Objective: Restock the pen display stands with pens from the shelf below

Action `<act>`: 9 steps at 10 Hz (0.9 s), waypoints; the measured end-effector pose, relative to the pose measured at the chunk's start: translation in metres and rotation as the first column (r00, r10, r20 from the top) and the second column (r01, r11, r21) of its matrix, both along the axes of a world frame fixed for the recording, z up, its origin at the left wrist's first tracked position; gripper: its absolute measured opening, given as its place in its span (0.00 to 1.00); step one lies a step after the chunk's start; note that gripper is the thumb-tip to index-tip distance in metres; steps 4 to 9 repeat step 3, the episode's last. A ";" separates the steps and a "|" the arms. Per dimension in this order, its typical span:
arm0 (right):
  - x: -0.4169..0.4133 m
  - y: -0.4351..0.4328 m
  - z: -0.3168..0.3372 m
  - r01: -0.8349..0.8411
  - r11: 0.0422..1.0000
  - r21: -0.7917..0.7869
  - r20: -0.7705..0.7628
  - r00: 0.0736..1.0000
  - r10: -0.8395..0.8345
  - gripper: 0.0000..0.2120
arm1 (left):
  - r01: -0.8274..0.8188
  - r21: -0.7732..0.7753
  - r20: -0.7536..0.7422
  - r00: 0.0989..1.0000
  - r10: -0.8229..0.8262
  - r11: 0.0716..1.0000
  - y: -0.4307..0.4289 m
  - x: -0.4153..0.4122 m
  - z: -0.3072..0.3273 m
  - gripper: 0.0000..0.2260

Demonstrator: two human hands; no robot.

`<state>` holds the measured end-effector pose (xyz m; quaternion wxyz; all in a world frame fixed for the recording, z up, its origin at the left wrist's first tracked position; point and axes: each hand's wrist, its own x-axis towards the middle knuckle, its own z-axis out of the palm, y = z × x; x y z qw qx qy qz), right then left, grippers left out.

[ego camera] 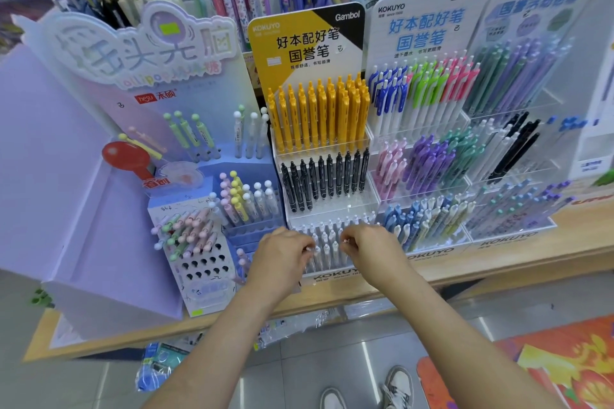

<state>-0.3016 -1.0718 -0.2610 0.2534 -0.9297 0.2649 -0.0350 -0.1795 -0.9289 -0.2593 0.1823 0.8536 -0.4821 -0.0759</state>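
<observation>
A yellow-and-black Kokuyo pen stand (307,43) holds yellow pens (319,113) on its top tier, black pens (324,179) on the middle tier and white pens (327,242) on the bottom tier. Both hands are at that bottom tier. My left hand (282,252) has curled fingers, and its fingertips pinch a white pen at the row's left side. My right hand (368,247) is also curled, pinching the top of a white pen at the row's right side. What the palms hold is hidden.
A lilac lollipop-pen stand (139,53) stands to the left, with pastel pens (186,229) in a perforated block. More Kokuyo stands (428,26) with coloured pens fill the right. The wooden counter edge (498,272) runs in front. Plastic packets (159,362) lie on the shelf below.
</observation>
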 end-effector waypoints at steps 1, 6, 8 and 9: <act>-0.013 0.005 0.002 0.003 0.997 0.083 0.037 0.999 -0.006 0.14 | -0.005 -0.011 -0.029 1.000 0.005 1.000 0.003 -0.001 0.001 0.11; -0.078 -0.002 0.019 0.223 0.937 0.269 0.203 0.938 -0.282 0.15 | -0.163 -0.296 -0.158 0.980 0.120 0.941 0.027 -0.007 0.025 0.07; -0.078 -0.002 0.019 0.223 0.937 0.269 0.203 0.938 -0.282 0.15 | -0.163 -0.296 -0.158 0.980 0.120 0.941 0.027 -0.007 0.025 0.07; -0.078 -0.002 0.019 0.223 0.937 0.269 0.203 0.938 -0.282 0.15 | -0.163 -0.296 -0.158 0.980 0.120 0.941 0.027 -0.007 0.025 0.07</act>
